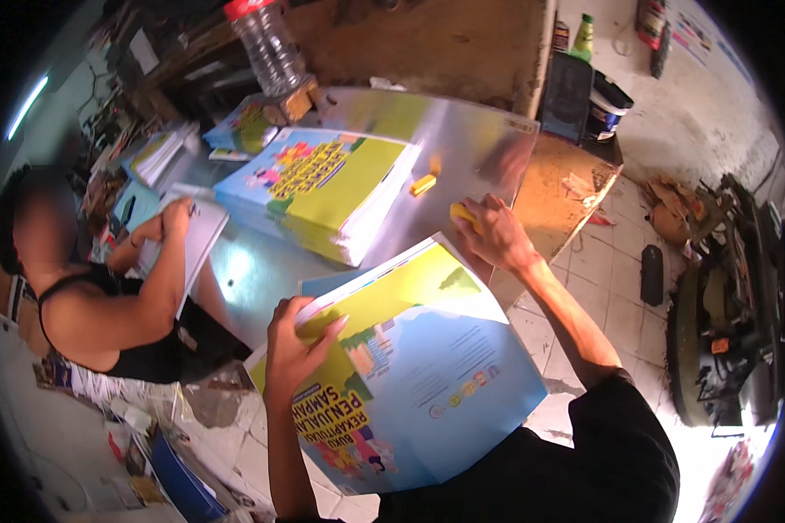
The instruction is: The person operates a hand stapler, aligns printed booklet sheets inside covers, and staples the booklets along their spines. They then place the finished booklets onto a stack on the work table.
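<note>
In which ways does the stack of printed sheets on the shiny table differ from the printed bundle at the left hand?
The stack looks thick, while the bundle looks thinner. The stack lies flat on the shiny table; the bundle is slightly curved, close before the person's body. No hand touches the stack, but the left hand grips the bundle. Both show blue and green printing with yellow lettering.

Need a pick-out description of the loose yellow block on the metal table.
Start at the shiny metal table, then find the thick stack of blue-and-green printed sheets on it. Just off the stack's right side, in this view, is a small yellow block. It lies loose, whereas the other yellow piece is in the person's right hand.
</note>
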Demonstrator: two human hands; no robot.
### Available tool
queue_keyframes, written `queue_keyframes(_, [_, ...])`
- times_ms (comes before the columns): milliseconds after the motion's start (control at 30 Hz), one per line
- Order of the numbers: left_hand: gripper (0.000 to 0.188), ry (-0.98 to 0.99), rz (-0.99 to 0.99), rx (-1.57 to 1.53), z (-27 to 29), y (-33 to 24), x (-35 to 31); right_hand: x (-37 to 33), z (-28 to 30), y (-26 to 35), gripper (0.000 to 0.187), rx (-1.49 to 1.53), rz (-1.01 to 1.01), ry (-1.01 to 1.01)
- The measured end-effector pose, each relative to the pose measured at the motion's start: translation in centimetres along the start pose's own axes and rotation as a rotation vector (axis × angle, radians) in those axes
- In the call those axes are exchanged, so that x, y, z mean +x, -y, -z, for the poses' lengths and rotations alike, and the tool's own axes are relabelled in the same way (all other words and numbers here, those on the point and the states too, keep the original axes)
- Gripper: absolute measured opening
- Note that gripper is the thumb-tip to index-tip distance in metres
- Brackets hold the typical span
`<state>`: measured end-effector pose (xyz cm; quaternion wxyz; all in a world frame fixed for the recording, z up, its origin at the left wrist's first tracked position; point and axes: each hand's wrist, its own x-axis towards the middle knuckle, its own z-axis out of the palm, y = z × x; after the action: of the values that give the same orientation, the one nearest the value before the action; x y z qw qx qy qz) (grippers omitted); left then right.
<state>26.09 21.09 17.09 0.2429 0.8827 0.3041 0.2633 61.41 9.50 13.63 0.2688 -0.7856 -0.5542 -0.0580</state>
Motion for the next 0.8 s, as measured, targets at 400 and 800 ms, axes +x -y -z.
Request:
queue_keyframes(400, [0.026,-0.547,0.275,-0.463,6.0,-1.4,-3.6,-4.6,17.0,16.4,0.014,0.595,0.957,-0.544])
queue_keyframes(800, [0.020,-0.602,0.106,-0.512,8.5,-9.2,-4.5,-9.1,20.1,21.8,0.037,0.930,0.950,-1.006])
